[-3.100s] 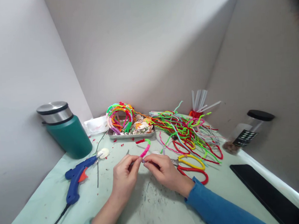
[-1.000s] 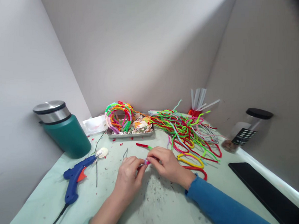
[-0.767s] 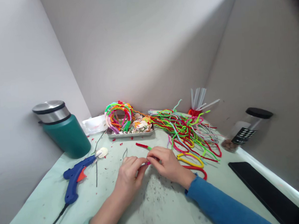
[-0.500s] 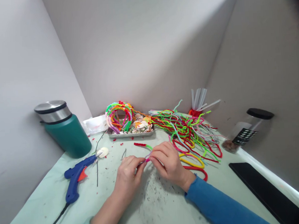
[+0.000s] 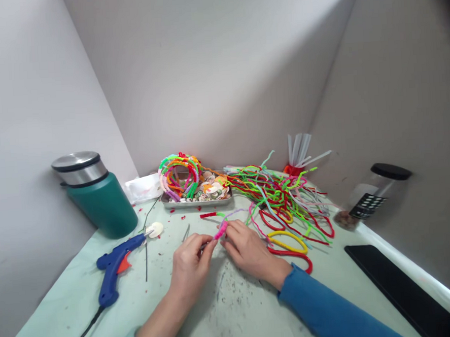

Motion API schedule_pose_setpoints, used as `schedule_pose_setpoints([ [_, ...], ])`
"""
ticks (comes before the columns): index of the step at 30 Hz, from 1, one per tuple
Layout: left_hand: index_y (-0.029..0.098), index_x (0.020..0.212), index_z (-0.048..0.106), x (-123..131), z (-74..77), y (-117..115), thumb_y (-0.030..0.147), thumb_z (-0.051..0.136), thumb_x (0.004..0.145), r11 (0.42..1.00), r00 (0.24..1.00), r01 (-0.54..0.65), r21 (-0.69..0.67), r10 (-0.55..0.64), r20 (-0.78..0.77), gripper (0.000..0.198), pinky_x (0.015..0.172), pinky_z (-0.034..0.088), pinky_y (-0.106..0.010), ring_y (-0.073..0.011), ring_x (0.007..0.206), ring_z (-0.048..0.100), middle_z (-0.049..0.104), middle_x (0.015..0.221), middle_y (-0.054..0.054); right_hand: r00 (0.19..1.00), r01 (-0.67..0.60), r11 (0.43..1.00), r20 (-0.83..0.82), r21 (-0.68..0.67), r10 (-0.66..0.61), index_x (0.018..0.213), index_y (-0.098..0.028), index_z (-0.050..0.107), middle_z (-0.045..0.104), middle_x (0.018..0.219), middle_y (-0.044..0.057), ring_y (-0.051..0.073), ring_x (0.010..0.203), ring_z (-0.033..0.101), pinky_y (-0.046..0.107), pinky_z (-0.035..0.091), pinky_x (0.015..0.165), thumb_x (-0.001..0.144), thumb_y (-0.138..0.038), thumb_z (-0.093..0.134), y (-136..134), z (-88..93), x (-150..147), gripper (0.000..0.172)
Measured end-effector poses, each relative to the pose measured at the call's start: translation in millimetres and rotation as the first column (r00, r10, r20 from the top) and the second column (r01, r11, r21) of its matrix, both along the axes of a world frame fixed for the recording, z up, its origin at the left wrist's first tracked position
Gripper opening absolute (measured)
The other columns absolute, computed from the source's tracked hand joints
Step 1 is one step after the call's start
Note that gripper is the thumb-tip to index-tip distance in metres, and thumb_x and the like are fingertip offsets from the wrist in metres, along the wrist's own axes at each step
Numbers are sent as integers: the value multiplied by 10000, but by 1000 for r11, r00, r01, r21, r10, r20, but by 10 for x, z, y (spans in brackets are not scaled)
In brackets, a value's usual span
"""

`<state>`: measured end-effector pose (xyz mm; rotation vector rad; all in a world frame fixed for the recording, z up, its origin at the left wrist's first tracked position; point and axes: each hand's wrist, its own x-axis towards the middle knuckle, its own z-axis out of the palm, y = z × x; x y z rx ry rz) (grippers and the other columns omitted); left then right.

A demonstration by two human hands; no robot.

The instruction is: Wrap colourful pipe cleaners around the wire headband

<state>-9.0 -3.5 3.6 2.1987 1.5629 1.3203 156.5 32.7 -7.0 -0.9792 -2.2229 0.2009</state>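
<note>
My left hand (image 5: pixel 189 258) pinches the near end of a short bright pink pipe cleaner section (image 5: pixel 220 232) between thumb and fingertips. Closed around its other end is my right hand (image 5: pixel 251 249), fingers curled. A thin lilac strand and a pink strand (image 5: pixel 253 215) trail up and right from there. Just beyond the fingers lies a red and green pipe cleaner piece (image 5: pixel 209 215) on the table. Yellow-handled and red-handled loops (image 5: pixel 290 241), which look like scissors handles, rest beside my right wrist.
A blue glue gun (image 5: pixel 112 267) lies at left, its nozzle by a white disc (image 5: pixel 154 229). Behind it stands a green bottle (image 5: pixel 101 201). A metal tray (image 5: pixel 198 203) holds shells and coloured rings. Tangled pipe cleaners (image 5: pixel 275 185), a jar (image 5: pixel 375 195) and a black slab (image 5: pixel 400 285) fill the right.
My right fingers have lowered and shifted slightly away, so more of the pink wrapped section shows. The trailing lilac and pink strands have come into view. My left hand has barely moved.
</note>
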Motion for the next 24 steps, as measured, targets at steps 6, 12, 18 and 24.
schedule_pose_setpoints([
  [6, 162, 748, 570, 12, 12, -15, 237, 467, 843, 997, 998, 53, -49, -52, 26, 159, 553, 382, -221, -117, 590, 516, 573, 660, -4, 880, -269, 865, -474, -424, 42, 896, -174, 539, 566, 862, 49, 144, 743, 514, 254, 435, 612, 872, -233, 403, 5, 39, -64, 150],
  [12, 172, 772, 580, 44, 29, -49, 233, 442, 859, 973, 983, 182, -139, -179, 36, 175, 537, 376, -212, -109, 570, 514, 596, 664, -2, 607, -548, 583, -765, -599, -216, 974, -174, 554, 589, 863, 37, 74, 559, 474, 167, 356, 438, 791, -283, 520, -1, 53, -160, 216],
  [18, 171, 736, 545, 62, 47, -81, 211, 439, 858, 975, 980, 199, -101, -197, 27, 166, 533, 375, -208, -106, 555, 504, 569, 632, 4, 590, -594, 448, -741, -668, -321, 1026, -157, 562, 512, 591, -40, 43, 401, 365, 148, 248, 343, 744, -317, 569, 13, 20, -126, 324],
  [24, 174, 775, 540, 66, 32, -104, 172, 449, 851, 961, 959, 277, -3, -277, -55, 119, 557, 388, -213, -114, 585, 518, 571, 660, -10, 667, -544, 402, -671, -736, -324, 1013, -134, 563, 419, 458, -89, 35, 321, 308, 151, 183, 307, 736, -361, 571, -10, 55, -118, 359],
])
